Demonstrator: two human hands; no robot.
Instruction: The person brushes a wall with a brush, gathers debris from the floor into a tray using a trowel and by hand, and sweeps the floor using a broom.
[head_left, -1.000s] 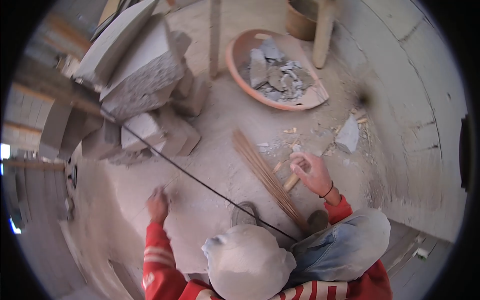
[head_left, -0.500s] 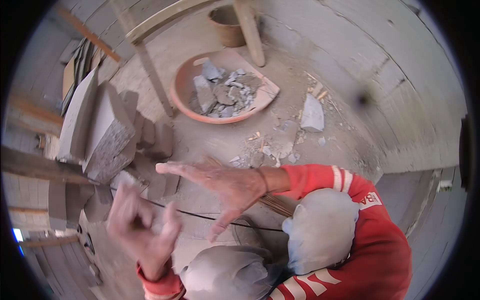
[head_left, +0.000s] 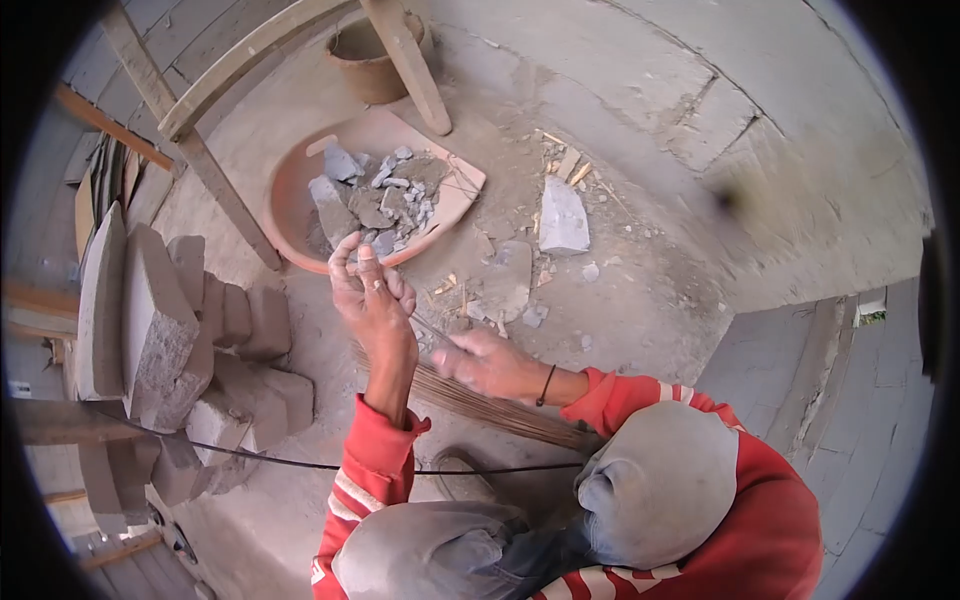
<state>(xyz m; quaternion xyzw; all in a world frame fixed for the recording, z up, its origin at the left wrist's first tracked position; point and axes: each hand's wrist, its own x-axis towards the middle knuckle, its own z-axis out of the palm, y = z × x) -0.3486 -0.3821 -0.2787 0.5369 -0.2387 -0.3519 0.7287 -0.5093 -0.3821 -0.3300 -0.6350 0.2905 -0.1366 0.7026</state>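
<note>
My left hand (head_left: 376, 305) is raised in front of the clay basin, its fingers curled in and the thumb up. From below its fingers a thin grey rod (head_left: 431, 329) slants down to my right hand (head_left: 490, 364), which is closed around the lower end and slightly blurred. The rod's upper end seems to be inside my left fingers; its kind is unclear. Just beneath my right hand lies a bundle of thin brown sticks (head_left: 478, 402), like a stick broom. The basin (head_left: 290, 188) holds grey stone chunks (head_left: 345, 205) and rubble.
Stacked stone blocks (head_left: 160, 325) stand at the left. A loose grey stone (head_left: 563, 218) lies among chips near the wall (head_left: 800, 190). A black cable (head_left: 300, 461) crosses before my knees. Behind the basin are a wooden frame (head_left: 405, 70) and a brown bucket (head_left: 372, 75).
My hands were spread and blurred; now they are closed near each other, with the thin rod between them. My left hand has risen towards the basin. The whole view has shifted.
</note>
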